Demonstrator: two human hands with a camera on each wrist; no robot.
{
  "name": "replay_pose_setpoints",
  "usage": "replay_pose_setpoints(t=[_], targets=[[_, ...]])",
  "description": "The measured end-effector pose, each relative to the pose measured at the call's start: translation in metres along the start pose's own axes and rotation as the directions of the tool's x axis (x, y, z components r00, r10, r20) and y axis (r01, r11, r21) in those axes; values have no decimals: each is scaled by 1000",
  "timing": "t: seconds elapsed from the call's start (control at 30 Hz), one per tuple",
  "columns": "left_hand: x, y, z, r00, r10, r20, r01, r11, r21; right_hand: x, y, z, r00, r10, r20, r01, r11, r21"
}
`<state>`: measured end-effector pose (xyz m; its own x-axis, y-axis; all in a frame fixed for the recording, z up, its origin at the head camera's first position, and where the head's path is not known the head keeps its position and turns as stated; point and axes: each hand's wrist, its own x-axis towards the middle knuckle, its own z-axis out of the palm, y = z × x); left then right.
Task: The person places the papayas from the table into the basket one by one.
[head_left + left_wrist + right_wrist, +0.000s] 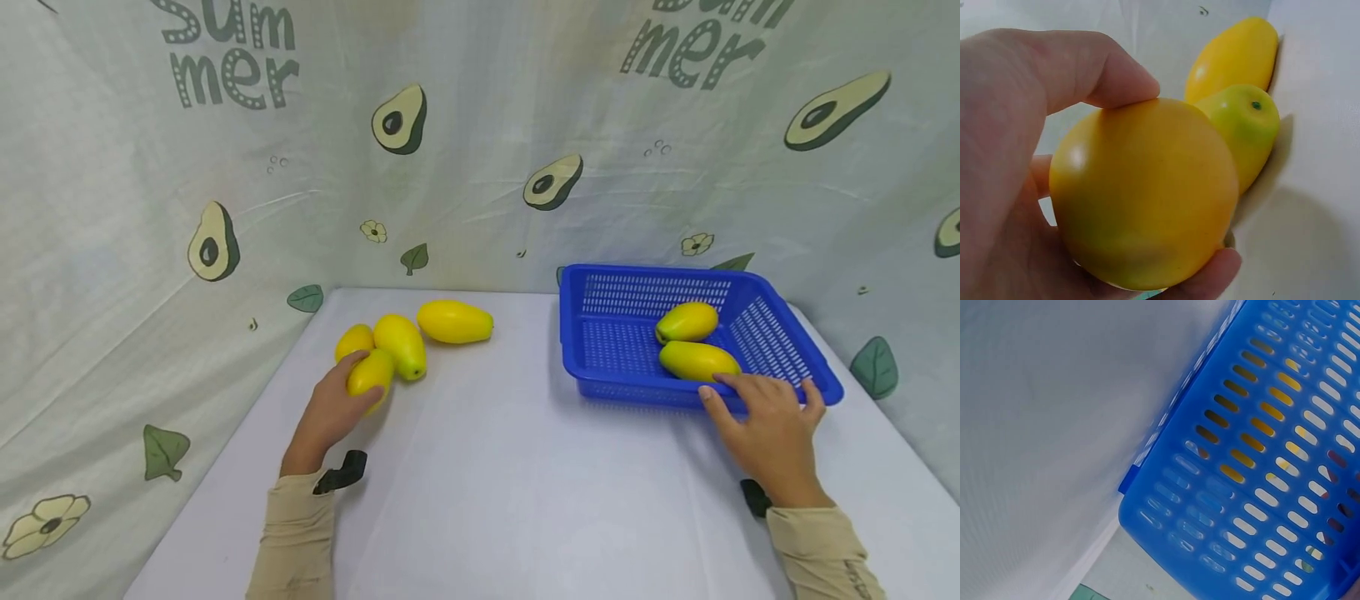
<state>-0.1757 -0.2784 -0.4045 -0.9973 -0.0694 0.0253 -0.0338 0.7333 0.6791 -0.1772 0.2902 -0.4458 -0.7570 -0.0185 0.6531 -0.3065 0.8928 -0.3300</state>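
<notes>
My left hand (333,408) grips a yellow papaya (371,375) at the left of the table. In the left wrist view this papaya (1144,194) is large and round, with the thumb and fingers curled about its sides. Two more papayas lie right behind it, a small one (354,340) and a longer one (401,346) with a greenish end. My right hand (776,429) holds the front rim of a blue plastic basket (637,375), fingers over the edge. Inside the basket lie two papayas, one (688,321) behind the other (697,360).
Another long papaya (455,322) lies near the table's back edge. A white cloth covers the table (510,467). Behind and beside it hangs a pale curtain (465,217) printed with avocados, leaves and lettering.
</notes>
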Motion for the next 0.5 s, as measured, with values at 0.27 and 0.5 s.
replay_pose_setpoints(t=[0.27,0.5], targets=[[3,1,5,996,41,-77,-45,997,-58,-1,-1,-1,1000,-8,-16,8,1000,0],[9,8,13,990,70,-120,-72,997,-15,-1,-2,-1,1000,13,2,-13,1000,3]])
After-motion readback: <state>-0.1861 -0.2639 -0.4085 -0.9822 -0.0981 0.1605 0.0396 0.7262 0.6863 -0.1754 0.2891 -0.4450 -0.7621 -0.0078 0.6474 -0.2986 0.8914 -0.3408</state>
